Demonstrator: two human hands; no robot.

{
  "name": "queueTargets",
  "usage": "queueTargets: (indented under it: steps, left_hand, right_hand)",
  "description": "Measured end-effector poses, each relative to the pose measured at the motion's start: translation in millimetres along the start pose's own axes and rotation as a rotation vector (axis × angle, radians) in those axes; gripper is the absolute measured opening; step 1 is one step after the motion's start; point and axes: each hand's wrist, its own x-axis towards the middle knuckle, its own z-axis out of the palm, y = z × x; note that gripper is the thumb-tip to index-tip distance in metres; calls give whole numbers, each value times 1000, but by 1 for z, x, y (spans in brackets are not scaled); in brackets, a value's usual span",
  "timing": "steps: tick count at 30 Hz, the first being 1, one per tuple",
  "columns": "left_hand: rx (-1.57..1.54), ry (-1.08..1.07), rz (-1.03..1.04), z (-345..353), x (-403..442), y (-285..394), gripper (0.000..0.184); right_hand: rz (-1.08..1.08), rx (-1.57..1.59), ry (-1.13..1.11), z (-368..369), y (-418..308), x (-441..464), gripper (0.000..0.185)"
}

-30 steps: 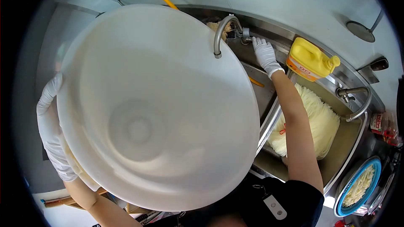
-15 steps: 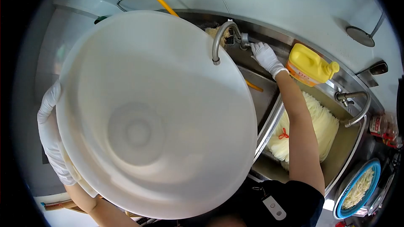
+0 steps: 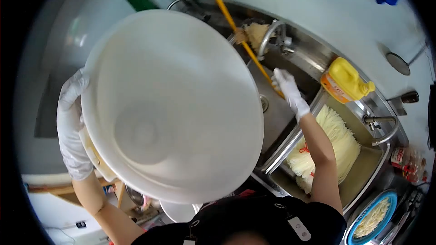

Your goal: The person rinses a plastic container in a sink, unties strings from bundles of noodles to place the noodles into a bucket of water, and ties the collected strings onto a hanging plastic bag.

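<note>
A large white tub is tilted with its opening toward me. My gloved left hand is closed on its left rim. In the sink basin, my gloved right hand is beside the lower end of a yellow hose. Its fingers look curled, but what they hold, if anything, is too small to make out. A curved faucet stands above this basin. Pale noodle bundles with red ties lie in the right basin, beneath my right forearm.
A yellow jug stands on the sink's back ledge. Another faucet is over the right basin. A blue basket of pale strips sits at lower right, near a plastic bottle. A ladle hangs on the wall.
The tub has tilted further and its right edge has moved left, uncovering more of the basin and hose. My right hand has left the faucet handle and moved down toward the hose's end.
</note>
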Motion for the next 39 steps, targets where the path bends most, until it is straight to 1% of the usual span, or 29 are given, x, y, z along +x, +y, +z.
queueTargets:
  steps: [1, 2, 3, 4, 5, 7, 8, 9, 11, 12, 13, 14, 16, 17, 18, 20, 22, 23, 25, 26, 27, 29, 30, 31, 32, 34, 35, 37, 39]
  left_hand:
    - [16, 11, 9, -18, -4, -8, 39]
    - [33, 23, 17, -37, -8, -17, 40]
    - [16, 41, 25, -48, -17, -25, 41]
    - [-19, 122, 53, -47, -31, -29, 42]
    - [-51, 202, 84, -46, -46, -34, 43]
    - [41, 95, 39, -112, -63, -58, 44]
    - [82, 44, 17, -143, -74, -73, 45]
    - [174, 95, 1, -159, -88, -82, 41]
    - [195, 238, -48, -167, -118, -94, 39]
    - [204, 303, -76, -165, -132, -99, 38]
    - [131, 319, -1, -162, -145, -103, 36]
    - [197, 319, 15, -166, -157, -109, 37]
    - [337, 311, 58, -174, -178, -122, 39]
    - [277, 351, 50, -175, -187, -131, 41]
    - [202, 376, -34, -177, -197, -135, 42]
    - [187, 349, -45, -179, -217, -146, 43]
    - [404, 279, 100, -187, -242, -170, 42]
    - [262, 328, 56, -186, -246, -176, 39]
    - [170, 420, -55, -188, -251, -180, 39]
    - [128, 471, -110, -189, -251, -182, 39]
    - [99, 539, -173, -193, -252, -186, 37]
    - [217, 558, -161, -203, -256, -199, 35]
    - [284, 566, -159, -206, -259, -203, 34]
    - [308, 581, -213, -207, -262, -202, 36]
    - [326, 594, -270, -204, -264, -201, 39]
    - [229, 718, -231, -201, -260, -205, 47]
    - [175, 738, -254, -200, -259, -206, 49]
    - [131, 764, -280, -204, -257, -209, 53]
    - [139, 772, -284, -208, -254, -212, 55]
  right_hand:
    - [79, 101, -141, 21, 6, -25, 58]
    - [-19, 61, -135, 48, -11, -65, 58]
    - [-47, 32, -225, 72, -4, -80, 55]
    - [-83, 4, -314, 93, 1, -92, 52]
    - [-72, 68, -319, 110, 6, -100, 48]
    - [-66, 188, -326, 144, 12, -109, 40]
    - [-82, 144, -294, 159, 11, -115, 36]
    - [-96, 99, -260, 173, 10, -124, 32]
    - [-149, 35, -154, 194, 16, -143, 23]
    - [-162, 40, -151, 198, 18, -149, 25]
    - [-173, 41, -148, 198, 20, -154, 27]
    - [-183, 43, -145, 196, 22, -159, 29]
    - [-524, -610, -66, 184, 29, -164, 36]
    - [-692, -931, -20, 183, 33, -169, 40]
    - [-876, -980, 29, 194, 3, -181, 52]
    - [-1170, -926, 83, 230, -32, -196, 47]
    - [-1079, -830, -571, 312, -45, -203, 38]
    - [-907, -633, -727, 346, -31, -187, 35]
    - [-851, -725, -820, 409, 13, -140, 35]
    - [-967, -1016, -754, 437, 21, -119, 37]
    - [-805, -1123, -783, 459, 16, -105, 38]
    - [-483, -1302, -837, 506, 10, -82, 40]
    - [-394, -1362, -829, 511, 24, -72, 40]
    - [-336, -1398, -813, 507, 43, -63, 40]
    - [-330, -1416, -755, 503, 72, -50, 40]
    - [-338, -1414, -624, 491, 144, -33, 41]
    - [-329, -1396, -567, 486, 184, -31, 41]
    - [-291, -1345, -527, 487, 236, -46, 41]
    - [-271, -1278, -567, 500, 266, -75, 42]
